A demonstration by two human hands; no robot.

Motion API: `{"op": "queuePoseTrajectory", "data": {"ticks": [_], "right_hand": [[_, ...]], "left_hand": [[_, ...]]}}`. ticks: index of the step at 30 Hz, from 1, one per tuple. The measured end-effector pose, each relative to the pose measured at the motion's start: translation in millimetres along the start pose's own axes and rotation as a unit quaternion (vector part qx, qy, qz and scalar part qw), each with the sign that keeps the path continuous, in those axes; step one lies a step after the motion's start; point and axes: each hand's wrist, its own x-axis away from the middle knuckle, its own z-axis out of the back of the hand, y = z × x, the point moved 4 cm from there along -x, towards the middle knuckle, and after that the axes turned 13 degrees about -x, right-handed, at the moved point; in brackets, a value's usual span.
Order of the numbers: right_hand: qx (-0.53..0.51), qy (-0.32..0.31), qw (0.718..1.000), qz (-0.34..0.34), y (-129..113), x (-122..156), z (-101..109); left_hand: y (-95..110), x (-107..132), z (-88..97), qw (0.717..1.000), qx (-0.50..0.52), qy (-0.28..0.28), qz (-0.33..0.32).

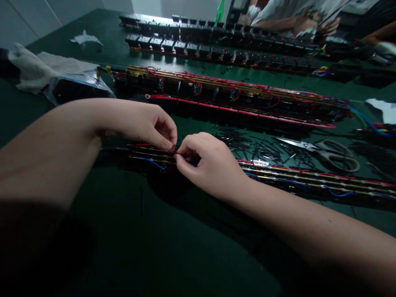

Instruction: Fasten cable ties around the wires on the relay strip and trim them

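In the middle of the head view lies a long wired assembly with brass-coloured rods and thin red and blue wires. Over its left part, my left hand pinches with thumb and forefinger. My right hand is closed in a pinch right beside it, the fingertips of both nearly meeting just above the rods. Whatever small dark thing lies between the fingertips is too small to name. Behind my right hand, many thin black strips are scattered on the dark green table.
Scissors lie right of the strips. Beyond is another wired assembly with a thick red cable. Rows of black blocks stand further back. A crumpled cloth sits at left. Another person's hand is at the far right.
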Motion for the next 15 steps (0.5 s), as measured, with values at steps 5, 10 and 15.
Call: {"op": "queuePoseTrajectory", "data": {"ticks": [5, 10, 15], "right_hand": [[0.004, -0.004, 1.000, 0.014, -0.9, 1.7, 0.3], [0.008, -0.003, 1.000, 0.005, -1.4, 0.9, 1.3], [0.006, -0.007, 1.000, 0.012, -0.8, 1.2, 0.9]], "left_hand": [[0.9, 0.0, -0.8, 1.000, -0.004, -0.001, -0.009], [-4.9, -3.0, 0.0, 1.000, 0.000, -0.011, -0.006], [-7.5, -2.8, -0.1, 1.000, 0.009, -0.018, -0.022]]}}
